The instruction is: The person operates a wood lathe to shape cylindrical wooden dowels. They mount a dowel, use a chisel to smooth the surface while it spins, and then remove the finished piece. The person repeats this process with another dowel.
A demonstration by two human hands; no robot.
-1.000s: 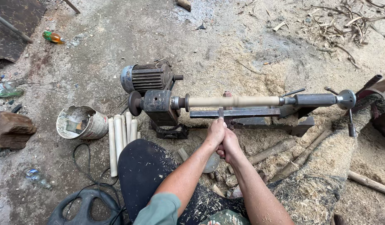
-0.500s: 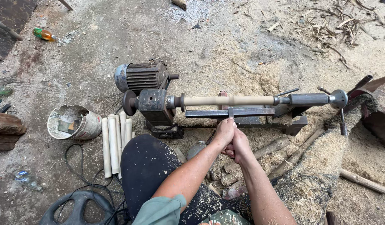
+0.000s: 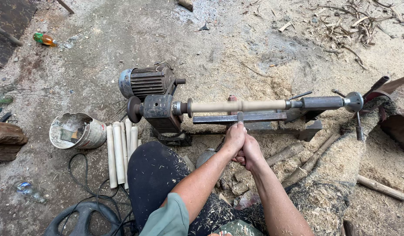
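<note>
Left hand (image 3: 234, 139) and right hand (image 3: 251, 152) clasped on chisel (image 3: 240, 118), tip over tool rest (image 3: 239, 118) edge, wooden spindle (image 3: 239, 105) just beyond, sawdust floor (image 3: 254, 57) open behind

dirt floor (image 3: 263, 39), sawdust (image 3: 342, 161), daylight

Short green sleeve (image 3: 169, 218) on the left arm, forearms bare past it. Dark trousers (image 3: 156, 175) speckled all over with pale wood shavings. No gloves on either the left hand (image 3: 234, 139) or right hand (image 3: 251, 151).
</note>
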